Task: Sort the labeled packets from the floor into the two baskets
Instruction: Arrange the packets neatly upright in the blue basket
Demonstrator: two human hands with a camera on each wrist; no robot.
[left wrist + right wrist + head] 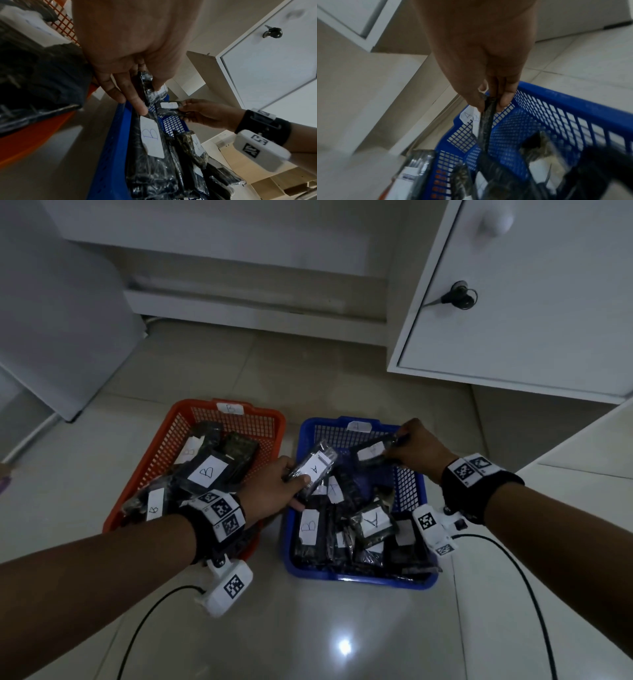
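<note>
While left hand [274, 489] grips, A packet [313, 470] slants (long axis up-right)

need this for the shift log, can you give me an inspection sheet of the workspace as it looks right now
Surface: glossy tiled floor; no loose packets seen on it.
Job's things: orange basket tagged B, holding B-labelled packets; blue basket tagged A, holding A-labelled packets plus one B-labelled packet near its left wall.
Clutter: nothing seen.
Grippers: left hand grips an A-labelled packet over the blue basket's left side; right hand pinches another packet over its far end.
Cables: a black cable trails from the left wrist unit, another black cable from the right, both across the floor.
Surroundings: white cabinet door with a key in its lock, far right.
</note>
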